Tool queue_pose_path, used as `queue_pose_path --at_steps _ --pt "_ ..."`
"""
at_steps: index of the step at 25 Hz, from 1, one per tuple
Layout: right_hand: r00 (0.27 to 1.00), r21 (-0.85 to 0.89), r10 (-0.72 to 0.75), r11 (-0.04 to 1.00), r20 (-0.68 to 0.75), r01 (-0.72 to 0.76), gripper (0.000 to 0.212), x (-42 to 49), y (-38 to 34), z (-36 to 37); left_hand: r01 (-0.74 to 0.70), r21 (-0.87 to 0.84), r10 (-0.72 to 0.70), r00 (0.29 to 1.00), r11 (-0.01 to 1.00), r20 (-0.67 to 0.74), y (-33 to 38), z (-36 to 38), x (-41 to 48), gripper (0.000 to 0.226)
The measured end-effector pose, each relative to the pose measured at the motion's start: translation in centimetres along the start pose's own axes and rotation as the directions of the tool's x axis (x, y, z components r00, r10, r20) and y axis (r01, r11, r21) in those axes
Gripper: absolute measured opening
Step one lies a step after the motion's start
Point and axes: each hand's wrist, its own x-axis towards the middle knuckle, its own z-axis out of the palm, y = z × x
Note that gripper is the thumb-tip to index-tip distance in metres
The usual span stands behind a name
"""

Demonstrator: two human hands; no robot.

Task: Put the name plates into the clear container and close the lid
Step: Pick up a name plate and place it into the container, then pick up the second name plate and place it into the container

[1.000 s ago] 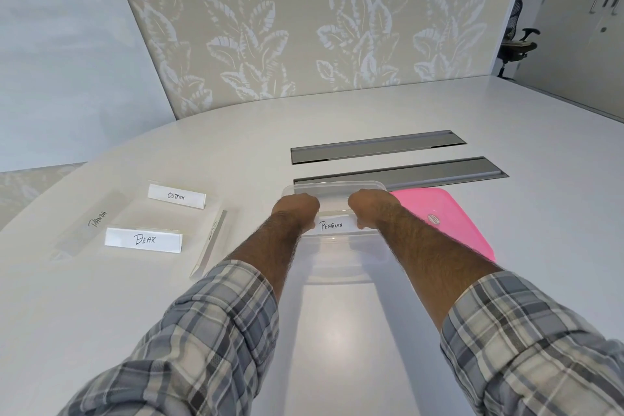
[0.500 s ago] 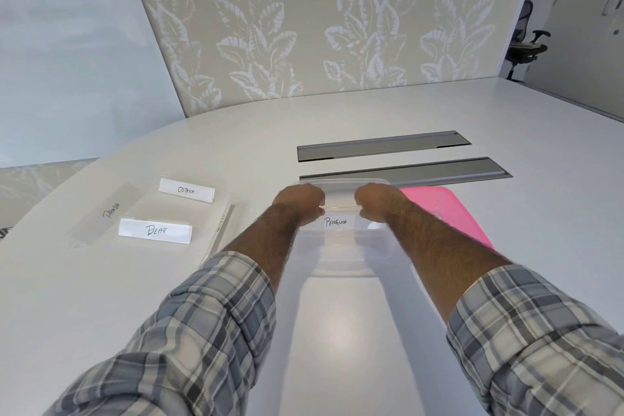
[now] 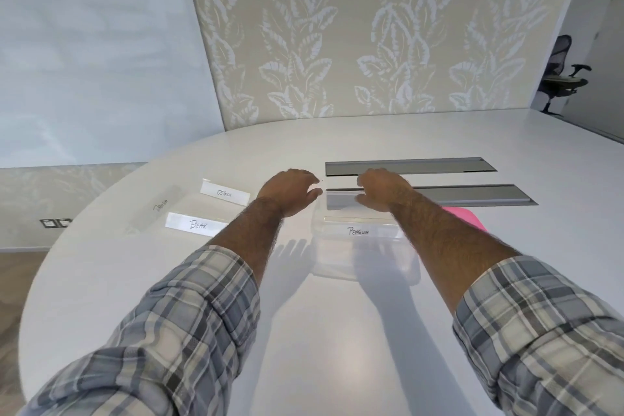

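Clear plastic container [image 3: 364, 253], frame centre, holds white "Penguin" name plate [image 3: 358, 230]; left hand [image 3: 291, 191] and right hand [image 3: 381, 191] released, fingers spread, above far rim.

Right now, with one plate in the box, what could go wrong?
1. The Penguin plate stands upright in the clear container; it may foul the lid.
2. The pink lid lies under the right forearm; a sweep could shove it.
3. The left hand hovers open near the Ostrich plate and might knock it.
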Motion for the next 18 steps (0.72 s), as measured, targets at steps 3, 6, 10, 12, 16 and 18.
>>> queue_pose_path --at_steps 3,6,10,12,16,18 --pt "0.998 -0.012 -0.052 0.999 -0.031 0.052 0.047 0.6 -3.0 -0.5 0.087 0.002 -0.087 0.996 0.996 0.025 -3.2 -0.9 -2.7 0.051" --pt "0.993 -0.031 -0.113 0.993 -0.031 0.112 0.050 1.7 -7.1 -1.0 0.173 0.003 -0.173 0.983 0.985 0.053 -7.2 -1.5 -5.7 0.054" --pt "0.979 -0.026 -0.196 0.980 -0.049 0.195 0.053 3.7 -14.0 -1.3 0.282 -0.007 -0.281 0.958 0.959 0.048 -13.8 -2.6 -9.5 0.055" --pt "0.975 -0.037 -0.215 0.976 -0.049 0.213 0.054 4.8 -17.4 -1.3 0.308 0.003 -0.308 0.951 0.951 0.040 -17.4 -2.9 -11.0 0.055" --pt "0.979 -0.053 -0.203 0.978 -0.008 0.203 0.056 7.0 -23.4 -0.2 0.347 -0.017 -0.344 0.934 0.938 0.091 -24.6 -2.5 -12.7 0.057" --pt "0.983 -0.045 -0.183 0.982 0.012 0.183 0.056 8.4 -26.9 0.3 0.346 -0.059 -0.335 0.932 0.937 0.140 -28.5 -1.7 -12.9 0.059"
